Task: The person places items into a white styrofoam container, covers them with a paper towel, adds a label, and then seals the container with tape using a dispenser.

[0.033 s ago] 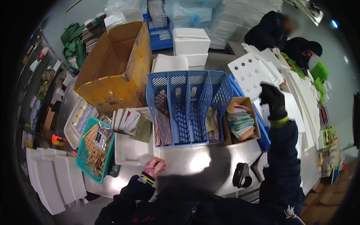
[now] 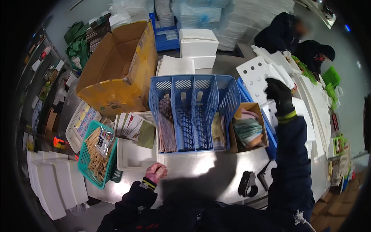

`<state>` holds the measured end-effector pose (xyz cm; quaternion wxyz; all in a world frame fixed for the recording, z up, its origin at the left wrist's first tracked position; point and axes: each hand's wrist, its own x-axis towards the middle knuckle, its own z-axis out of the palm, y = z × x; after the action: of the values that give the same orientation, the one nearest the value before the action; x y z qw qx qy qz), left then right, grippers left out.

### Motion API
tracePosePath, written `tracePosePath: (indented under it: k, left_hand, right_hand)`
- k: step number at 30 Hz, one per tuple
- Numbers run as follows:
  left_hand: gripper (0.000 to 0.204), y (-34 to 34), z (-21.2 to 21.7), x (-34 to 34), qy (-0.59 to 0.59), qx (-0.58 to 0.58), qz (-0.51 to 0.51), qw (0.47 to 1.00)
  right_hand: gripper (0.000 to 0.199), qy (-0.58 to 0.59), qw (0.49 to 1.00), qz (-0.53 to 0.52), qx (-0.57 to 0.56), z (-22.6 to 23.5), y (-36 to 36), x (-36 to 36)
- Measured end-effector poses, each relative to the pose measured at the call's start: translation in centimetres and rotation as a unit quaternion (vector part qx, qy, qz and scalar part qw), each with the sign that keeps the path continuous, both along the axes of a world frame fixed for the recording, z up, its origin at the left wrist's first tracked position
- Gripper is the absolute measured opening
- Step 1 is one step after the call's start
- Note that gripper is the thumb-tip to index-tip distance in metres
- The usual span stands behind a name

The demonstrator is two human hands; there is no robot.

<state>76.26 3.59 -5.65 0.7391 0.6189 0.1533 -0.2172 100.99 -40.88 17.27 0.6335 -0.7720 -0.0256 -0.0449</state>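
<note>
My left hand (image 2: 155, 172), bare or in a pinkish glove, is curled into a fist with nothing visible in it. It rests near the front right corner of a shallow white tray (image 2: 135, 156). Raised at the right, my right hand (image 2: 279, 94) wears a black glove. Its fingers are bent and apart, with nothing seen between them. Behind it stands a white foam panel with holes (image 2: 253, 75). Between my hands stands a blue divided file rack (image 2: 183, 116); bundles of printed packets (image 2: 166, 127) fill its left slot, and more packets (image 2: 218, 131) lie in the right one.
A small carton of folded packets (image 2: 250, 129) adjoins the rack. A green basket (image 2: 94, 154) holds wooden clothespins and a pouch; a large cardboard box (image 2: 116, 73) towers behind. A black tape dispenser (image 2: 247, 185) lies at front right. Two people (image 2: 278, 33) work at far right.
The view has shifted slightly. My left hand sits a touch further left, and my right hand has barely moved. Nothing has been picked up or put down.
</note>
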Motion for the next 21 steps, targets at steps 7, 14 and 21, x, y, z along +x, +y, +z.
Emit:
tracePosePath:
  k: [7,14,21]
  left_hand:
    - [0.021,-2.0,-1.5,-2.1,0.198,0.035,-0.071,0.977]
    - [0.017,-4.6,-7.7,-5.2,0.289,-0.036,-0.092,0.952]
    - [0.021,-4.7,-9.0,-3.7,0.313,-0.007,-0.075,0.947]
  right_hand:
    - [0.032,0.269,0.936,0.225,0.035,-5.6,8.7,24.9]
    - [0.043,0.468,0.852,0.233,-0.029,-17.5,17.2,31.9]
    - [0.049,0.485,0.845,0.222,-0.035,-24.3,21.4,27.8]
